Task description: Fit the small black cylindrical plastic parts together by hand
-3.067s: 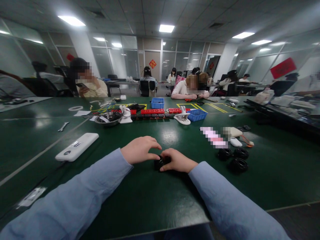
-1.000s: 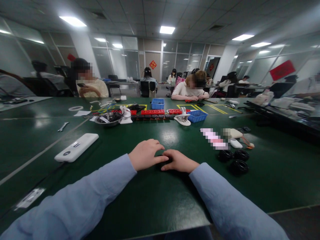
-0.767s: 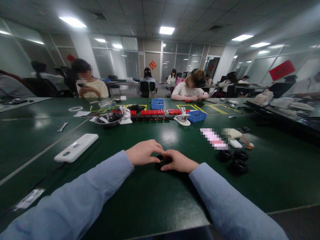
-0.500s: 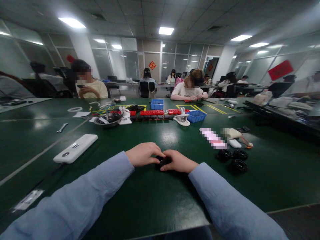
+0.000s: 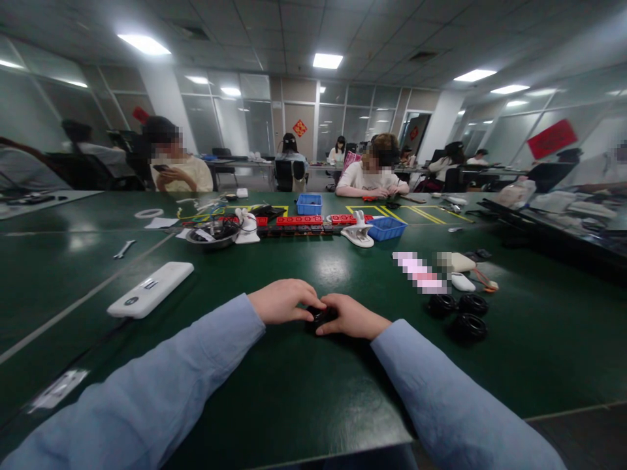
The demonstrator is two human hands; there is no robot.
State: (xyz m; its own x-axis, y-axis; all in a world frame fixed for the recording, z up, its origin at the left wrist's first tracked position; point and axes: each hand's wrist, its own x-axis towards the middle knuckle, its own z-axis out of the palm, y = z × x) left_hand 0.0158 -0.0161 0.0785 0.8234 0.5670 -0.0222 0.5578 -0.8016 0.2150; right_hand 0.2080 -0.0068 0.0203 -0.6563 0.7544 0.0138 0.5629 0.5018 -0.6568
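Just ahead of me, my left hand (image 5: 286, 303) and my right hand (image 5: 354, 318) meet over the green table (image 5: 294, 391). Between them is a small black wheel (image 5: 317, 316), mostly covered by my fingers. My left thumb and fingers close on its left and upper side, while my right hand curls round its right side. The fingertips of both hands touch or nearly touch at the top. To the right lie three similar black wheels, a left one (image 5: 441, 304), a back one (image 5: 473, 303) and a front one (image 5: 471, 326).
A white power bank (image 5: 151, 289) with a cable and a wrench (image 5: 125, 249) lie left. Further off are a metal bowl (image 5: 213, 243) of wires, red blocks (image 5: 300, 220), a white clamp (image 5: 359, 232) and a blue bin (image 5: 386, 228). A person (image 5: 375, 173) sits opposite.
Both hands keep nearly the same grip on the black wheel. The whole view has shifted very slightly; nothing else on the table has visibly moved.
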